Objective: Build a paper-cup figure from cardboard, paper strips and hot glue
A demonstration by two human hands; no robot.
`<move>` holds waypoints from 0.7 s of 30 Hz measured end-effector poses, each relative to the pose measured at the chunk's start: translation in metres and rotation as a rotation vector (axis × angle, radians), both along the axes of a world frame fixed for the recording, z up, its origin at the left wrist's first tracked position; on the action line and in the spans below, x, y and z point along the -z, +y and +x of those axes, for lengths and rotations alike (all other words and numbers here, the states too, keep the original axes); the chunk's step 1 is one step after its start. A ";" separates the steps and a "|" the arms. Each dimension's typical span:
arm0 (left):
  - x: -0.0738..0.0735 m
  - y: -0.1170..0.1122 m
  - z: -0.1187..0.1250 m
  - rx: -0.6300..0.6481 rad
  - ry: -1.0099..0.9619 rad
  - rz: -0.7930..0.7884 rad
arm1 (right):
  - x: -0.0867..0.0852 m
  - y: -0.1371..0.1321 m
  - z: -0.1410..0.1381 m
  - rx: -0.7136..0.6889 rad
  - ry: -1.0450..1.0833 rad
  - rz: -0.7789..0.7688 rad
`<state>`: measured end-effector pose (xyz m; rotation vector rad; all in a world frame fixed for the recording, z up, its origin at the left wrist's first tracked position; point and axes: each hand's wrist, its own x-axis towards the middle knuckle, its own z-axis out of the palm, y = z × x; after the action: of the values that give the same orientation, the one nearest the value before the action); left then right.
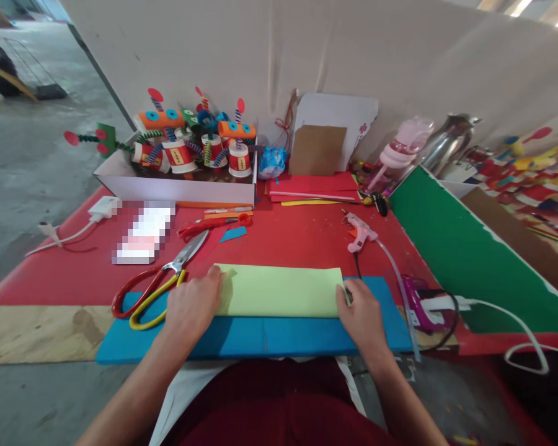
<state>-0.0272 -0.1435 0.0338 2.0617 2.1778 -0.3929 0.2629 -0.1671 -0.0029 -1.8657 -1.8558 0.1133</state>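
Note:
A folded sheet of light green paper [279, 292] lies lengthwise across a blue board [242, 337] at the table's front edge. My left hand [196, 297] grips its left end, thumb along the top corner. At the right end my right hand [360, 310] pinches the paper's edge between thumb and fingers. Just left of my left hand rest large scissors [170, 269] with one red and one yellow handle, blades partly open. Beyond the paper to the right is a pink glue gun [360, 232], its nozzle pointing away from me.
At the back left, a white box [177, 188] holds several paper-cup figures. A phone [145, 232] and white charger [105, 207] lie left. Red paper [311, 186] is stacked at the back. A green panel [441, 248] and purple power strip [423, 303] stand right.

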 end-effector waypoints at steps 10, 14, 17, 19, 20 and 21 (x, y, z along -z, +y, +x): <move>0.000 0.001 0.002 -0.026 0.038 0.007 | 0.002 0.002 -0.004 0.031 -0.147 -0.030; 0.000 0.002 0.002 -0.044 0.039 0.005 | 0.001 0.001 -0.006 0.061 -0.204 -0.077; 0.001 0.002 0.002 -0.051 0.036 0.010 | -0.001 0.001 -0.008 0.080 -0.233 -0.094; 0.001 0.002 0.001 -0.053 0.031 0.010 | -0.001 0.001 -0.009 0.089 -0.252 -0.103; 0.002 0.002 0.001 -0.050 0.027 0.009 | -0.002 0.001 -0.010 0.094 -0.259 -0.107; 0.002 0.002 0.001 -0.046 0.022 0.008 | -0.002 0.001 -0.010 0.099 -0.264 -0.112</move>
<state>-0.0262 -0.1411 0.0321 2.0171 2.2380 -0.4054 0.2527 -0.1663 -0.0006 -2.1326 -1.9581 -0.0683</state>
